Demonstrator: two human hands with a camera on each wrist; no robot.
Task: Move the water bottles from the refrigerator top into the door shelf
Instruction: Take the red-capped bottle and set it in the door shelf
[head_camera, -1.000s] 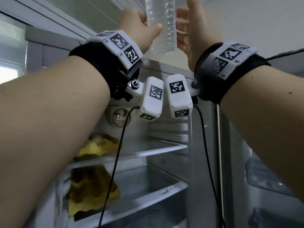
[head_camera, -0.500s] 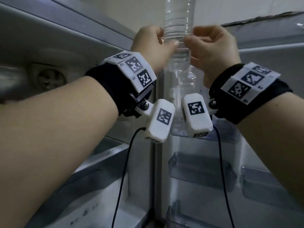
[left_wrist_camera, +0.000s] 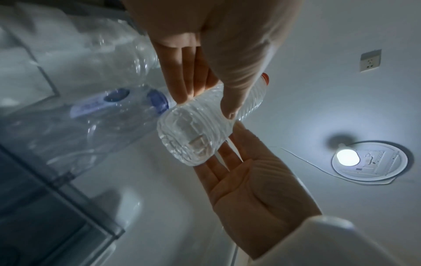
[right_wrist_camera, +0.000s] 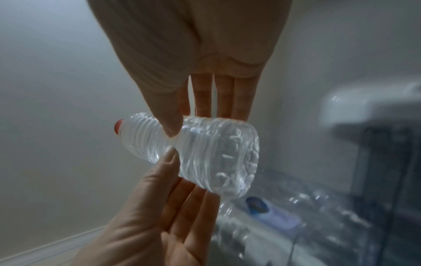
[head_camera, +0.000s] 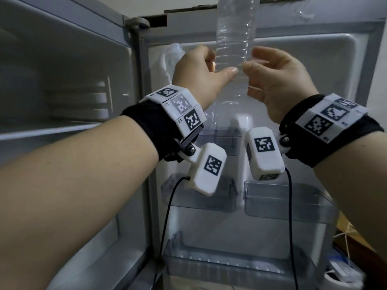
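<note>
Both hands hold a clear bottle upright before the open fridge door.

Head view: the left hand [head_camera: 201, 74] and right hand [head_camera: 278, 80] grasp the ribbed bottle [head_camera: 234, 45] from either side, thumbs meeting on its front, above the door shelves [head_camera: 278, 203]; another bottle [head_camera: 173, 57] stands in the door behind the left hand. Left wrist view: fingers [left_wrist_camera: 182, 72] and thumb pinch the bottle [left_wrist_camera: 200, 129] near its base; the right hand [left_wrist_camera: 250, 183] lies against its other side; a blue-labelled bottle [left_wrist_camera: 91, 115] sits behind in a shelf. Right wrist view: the thumb presses the bottle [right_wrist_camera: 205, 149], red cap [right_wrist_camera: 118, 128] to the left; the left hand [right_wrist_camera: 159, 225] grips from below.
</note>
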